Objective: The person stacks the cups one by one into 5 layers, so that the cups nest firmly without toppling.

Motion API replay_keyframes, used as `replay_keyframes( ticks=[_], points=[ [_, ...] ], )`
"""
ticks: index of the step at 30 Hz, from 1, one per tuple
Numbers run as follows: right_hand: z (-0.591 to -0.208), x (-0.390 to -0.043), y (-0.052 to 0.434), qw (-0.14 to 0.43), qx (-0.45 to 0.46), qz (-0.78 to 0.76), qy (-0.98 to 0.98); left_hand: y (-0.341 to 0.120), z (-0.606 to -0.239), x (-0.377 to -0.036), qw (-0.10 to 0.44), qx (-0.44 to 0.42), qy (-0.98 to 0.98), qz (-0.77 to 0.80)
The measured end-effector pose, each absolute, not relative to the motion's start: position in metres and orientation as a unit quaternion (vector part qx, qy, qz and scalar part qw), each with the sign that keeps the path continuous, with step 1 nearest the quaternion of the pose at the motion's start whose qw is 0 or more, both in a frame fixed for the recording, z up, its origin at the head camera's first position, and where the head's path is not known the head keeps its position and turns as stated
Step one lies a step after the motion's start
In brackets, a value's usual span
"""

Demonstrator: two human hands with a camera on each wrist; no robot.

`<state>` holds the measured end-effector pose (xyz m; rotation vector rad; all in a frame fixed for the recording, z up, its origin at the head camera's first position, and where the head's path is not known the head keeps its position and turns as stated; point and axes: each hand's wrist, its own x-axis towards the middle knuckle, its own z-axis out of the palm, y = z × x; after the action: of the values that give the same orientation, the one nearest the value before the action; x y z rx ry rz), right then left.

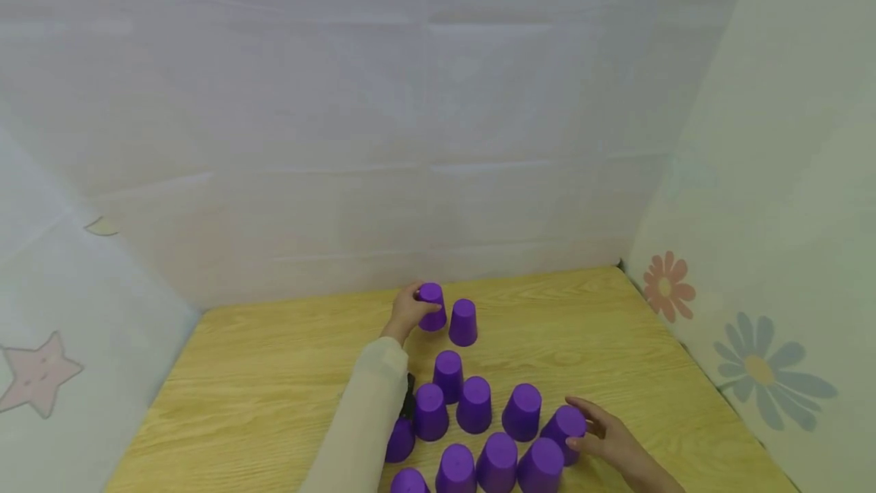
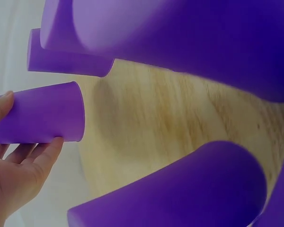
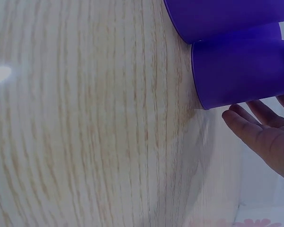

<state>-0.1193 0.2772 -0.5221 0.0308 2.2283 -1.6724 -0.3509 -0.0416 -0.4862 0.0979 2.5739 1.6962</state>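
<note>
From my end: L hand (image 1: 405, 313) just below ctr frame, fingers curled round purple cup (image 1: 433, 319) near far edge of bench (image 1: 274, 356), thumb across its side, prob. to keep it level; can't tell if rim clears wood. R hand (image 1: 609, 443) lower rt: fingers and thumb bracket 2nd cup (image 1: 561, 430), can't tell if gripping. Other cups (image 1: 474, 405) mouth-down lower ctr, prob. for wide, steady base.

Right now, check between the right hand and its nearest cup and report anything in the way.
Nothing visible stands in the way: the right hand has its fingers right beside the nearest cup, though I cannot tell whether they touch it. Other cups stand on that cup's far side from the hand.
</note>
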Motion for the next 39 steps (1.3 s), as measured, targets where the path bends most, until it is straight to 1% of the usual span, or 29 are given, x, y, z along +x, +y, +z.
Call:
replay_keyframes(
  ticks=[6,10,16,21,29,39],
  points=[
    [-0.522,-0.119,0.275,0.174,0.006,-0.590,0.788,-0.043,-0.493,-0.346,0.053,0.012,0.832,0.552],
    [-0.522,-0.119,0.275,0.171,0.001,-0.591,0.789,-0.044,-0.496,-0.344,0.056,0.007,0.833,0.550],
    [-0.522,-0.117,0.274,0.168,-0.006,-0.588,0.791,-0.042,-0.501,-0.342,0.045,0.008,0.847,0.530],
    [-0.519,-0.116,0.272,0.152,-0.005,-0.588,0.794,-0.040,-0.505,-0.342,0.037,0.002,0.847,0.531],
    [-0.518,-0.116,0.269,0.144,0.011,-0.596,0.790,-0.037,-0.506,-0.337,0.054,0.004,0.842,0.537],
    [-0.518,-0.115,0.273,0.140,0.002,-0.599,0.789,-0.035,-0.513,-0.338,0.037,0.009,0.849,0.527]
  ],
)
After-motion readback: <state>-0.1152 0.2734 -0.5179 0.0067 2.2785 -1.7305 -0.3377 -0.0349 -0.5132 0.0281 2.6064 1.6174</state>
